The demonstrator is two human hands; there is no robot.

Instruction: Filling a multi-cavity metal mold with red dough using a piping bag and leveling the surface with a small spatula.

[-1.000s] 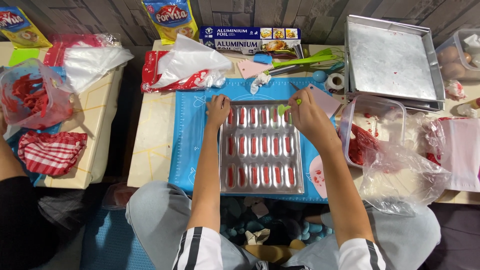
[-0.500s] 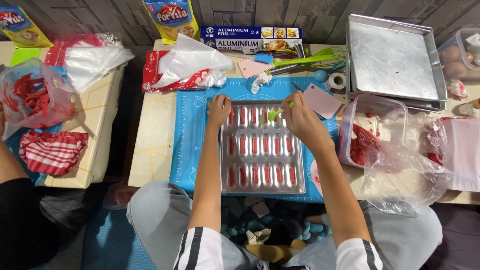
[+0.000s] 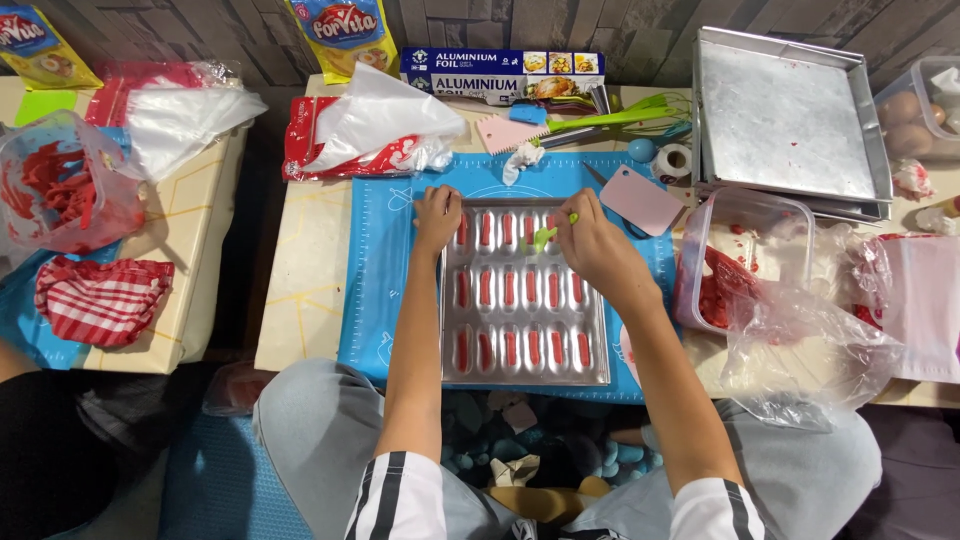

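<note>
— Where does the view look from?

— From the person's head, facing almost straight down over the surface [image 3: 300,300], with the knees at the near edge and the wall at the far edge.

— How close?

— Close enough that both forearms fill the middle, the metal mould tray [image 3: 525,368] centred. There's only this one view, so nothing is shared.
</note>
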